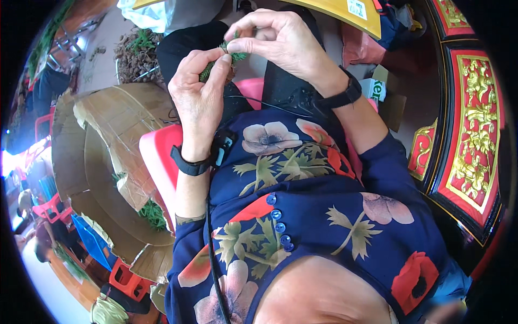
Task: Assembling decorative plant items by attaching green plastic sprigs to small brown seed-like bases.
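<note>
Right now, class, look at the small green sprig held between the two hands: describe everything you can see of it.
The green sprig is a short, dark green piece of plant with fine, needle-like leaves, fresh-looking. It is held above the lap, slanting. The left hand pinches its lower part between thumb and fingers; the right hand grips its upper end with thumb and forefinger. Most of it is hidden by the fingers, so its full length cannot be told.
</note>
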